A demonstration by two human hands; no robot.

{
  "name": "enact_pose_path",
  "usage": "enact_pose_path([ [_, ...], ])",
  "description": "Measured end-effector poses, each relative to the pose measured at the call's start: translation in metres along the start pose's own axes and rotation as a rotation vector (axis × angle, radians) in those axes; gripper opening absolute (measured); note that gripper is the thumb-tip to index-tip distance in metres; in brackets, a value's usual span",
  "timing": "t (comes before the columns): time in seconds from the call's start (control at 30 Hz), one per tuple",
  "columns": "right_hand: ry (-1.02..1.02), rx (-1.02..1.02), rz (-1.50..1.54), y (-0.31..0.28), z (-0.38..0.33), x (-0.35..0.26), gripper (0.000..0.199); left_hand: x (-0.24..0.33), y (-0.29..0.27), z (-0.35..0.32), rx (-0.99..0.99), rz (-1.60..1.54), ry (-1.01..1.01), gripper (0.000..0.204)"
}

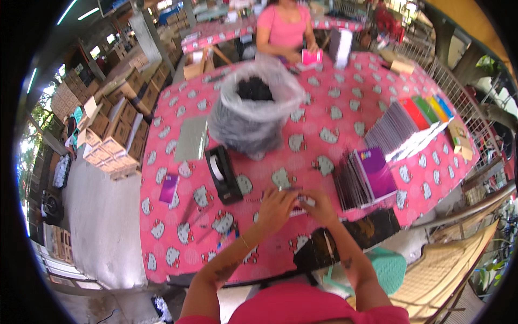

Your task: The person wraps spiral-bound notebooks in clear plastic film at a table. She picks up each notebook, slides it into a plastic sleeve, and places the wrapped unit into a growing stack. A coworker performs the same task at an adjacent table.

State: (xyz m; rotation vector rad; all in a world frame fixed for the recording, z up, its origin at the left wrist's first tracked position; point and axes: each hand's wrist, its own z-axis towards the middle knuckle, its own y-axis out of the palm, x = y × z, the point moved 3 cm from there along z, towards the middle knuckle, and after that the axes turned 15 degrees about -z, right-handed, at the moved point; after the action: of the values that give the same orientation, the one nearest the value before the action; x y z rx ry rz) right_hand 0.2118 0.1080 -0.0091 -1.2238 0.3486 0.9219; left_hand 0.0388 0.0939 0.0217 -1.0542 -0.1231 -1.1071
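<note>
Seen from the head camera: both hands meeting at the near edge of the pink patterned table (334, 129), just right of the black tape dispenser (222, 174). Left hand (275, 208) curled down over a small flat packet (303, 201), fingers bent on its left part; right hand (319, 207) pinching the right end of the same packet — both grasping it, though how firmly cannot be told. Packet lying low on the cloth between the two hands, mostly hidden, pale with a pink edge. Likely light, thin and bendy, perhaps slick if wrapped in film — best held by the short edges, thumb above and fingers beneath, without creasing. To the right, an upright row of purple-fronted flat packs (364, 181); farther right, a longer row with coloured covers (415, 121). Far of the hands, a large clear bag of dark stuff (253, 110). Left on the cloth, a small purple card (169, 188). At the far side, another person in a pink top (284, 28), holding a pink item.
</note>
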Motion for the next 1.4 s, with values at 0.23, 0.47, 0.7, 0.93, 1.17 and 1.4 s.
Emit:
enact_pose_path([
  [0.23, 0.321, -0.003, 0.082, 0.004, -0.02, -0.001, 0.026, 0.01, 0.004, 0.004, -0.022, -0.036, -0.012, 0.021],
  [0.47, 0.324, -0.01, 0.316, 0.002, -0.02, 0.003, 0.026, 0.008, 0.003, -0.001, -0.032, -0.044, -0.093, 0.023],
  [0.7, 0.208, -0.06, 0.082, -0.015, -0.012, -0.002, 0.023, 0.004, -0.001, -0.01, 0.009, 0.051, -0.018, 0.024],
  [0.93, 0.226, -0.106, 0.333, -0.015, -0.01, 0.011, 0.023, 0.009, 0.005, -0.007, 0.032, 0.051, -0.032, 0.022],
  [1.17, 0.206, -0.235, 0.242, -0.03, -0.008, 0.003, 0.018, 0.011, -0.007, -0.007, -0.044, -0.053, -0.018, 0.023],
  [1.4, -0.004, -0.039, 0.049, -0.049, 0.001, -0.032, 0.01, 0.039, -0.026, 0.014, -0.1, -0.069, 0.123, 0.022],
])
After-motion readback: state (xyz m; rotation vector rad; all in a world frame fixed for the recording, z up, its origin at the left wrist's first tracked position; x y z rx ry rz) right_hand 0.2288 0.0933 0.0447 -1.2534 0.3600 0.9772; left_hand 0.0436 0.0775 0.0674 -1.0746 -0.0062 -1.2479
